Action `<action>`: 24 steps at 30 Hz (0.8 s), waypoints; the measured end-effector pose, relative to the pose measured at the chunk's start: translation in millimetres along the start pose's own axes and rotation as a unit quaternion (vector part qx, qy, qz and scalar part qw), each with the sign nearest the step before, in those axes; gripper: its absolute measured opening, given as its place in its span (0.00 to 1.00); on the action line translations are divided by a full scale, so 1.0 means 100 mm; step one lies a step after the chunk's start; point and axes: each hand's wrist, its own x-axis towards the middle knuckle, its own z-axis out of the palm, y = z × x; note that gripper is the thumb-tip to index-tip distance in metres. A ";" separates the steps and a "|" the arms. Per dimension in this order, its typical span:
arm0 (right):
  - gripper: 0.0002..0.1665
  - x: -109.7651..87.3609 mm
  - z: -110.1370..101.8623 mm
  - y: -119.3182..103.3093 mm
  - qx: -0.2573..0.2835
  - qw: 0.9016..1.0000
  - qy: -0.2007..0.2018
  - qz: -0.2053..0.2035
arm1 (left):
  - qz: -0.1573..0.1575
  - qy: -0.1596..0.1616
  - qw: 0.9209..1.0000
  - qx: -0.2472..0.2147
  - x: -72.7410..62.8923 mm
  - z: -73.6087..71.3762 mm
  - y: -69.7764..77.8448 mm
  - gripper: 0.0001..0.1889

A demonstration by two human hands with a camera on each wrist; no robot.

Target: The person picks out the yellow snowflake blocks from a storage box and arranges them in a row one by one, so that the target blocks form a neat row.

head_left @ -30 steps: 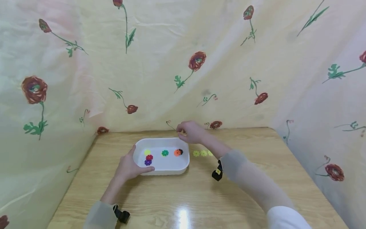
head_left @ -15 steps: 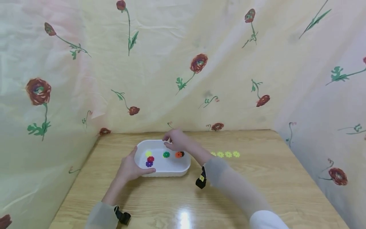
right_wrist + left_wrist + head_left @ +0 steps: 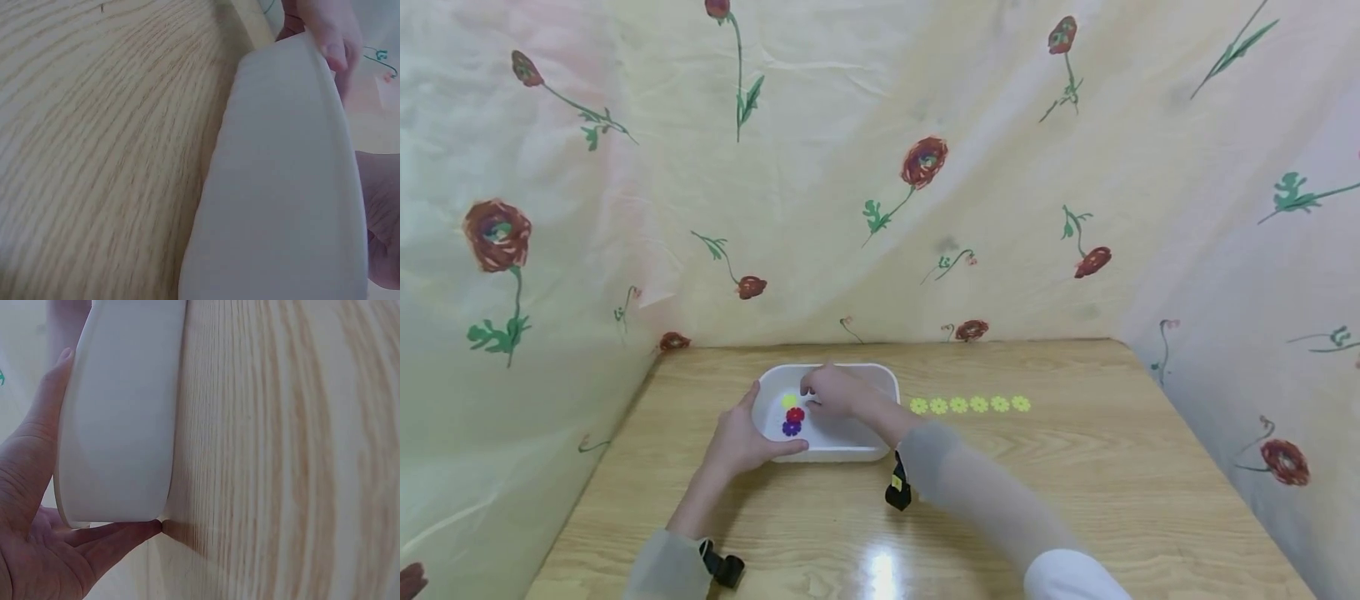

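A white plastic tray (image 3: 842, 454) sits on the wooden table. My left hand (image 3: 736, 437) grips its left end, thumb along the near rim and fingers around the outer wall, as the left wrist view also shows. My right hand (image 3: 838, 392) reaches inside the tray, its fingers bent downward with a gap between thumb and forefinger. Left of those fingertips lie small flower-shaped plastic pieces: a yellow piece (image 3: 789, 401), a red piece (image 3: 795, 414) and a purple piece (image 3: 792, 428). The right hand and forearm hide the tray's middle. In the right wrist view the tray wall (image 3: 275, 181) covers the fingertips.
Right of the tray, several yellow flower pieces (image 3: 958, 405) form a straight row on the table (image 3: 1075, 475). A flower-patterned cloth (image 3: 820, 183) hangs behind the table and along both sides.
My right hand has moved left and down from the tray's far right rim into its middle, covering the green, orange and black pieces. The row of yellow pieces is uncovered. My left hand stays put.
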 end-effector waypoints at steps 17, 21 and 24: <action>0.12 0.22 0.24 -0.21 -0.058 0.998 0.009 0.015 | 0.028 0.010 1.000 -0.010 0.01 0.02 -0.01 0.74; 0.10 0.22 0.25 -0.21 -0.083 0.996 0.007 0.015 | 0.018 0.008 1.000 -0.015 0.02 0.01 -0.03 0.74; 0.09 0.22 0.23 -0.22 -0.128 0.991 0.001 0.029 | 0.013 0.008 1.000 -0.018 0.02 0.00 -0.04 0.73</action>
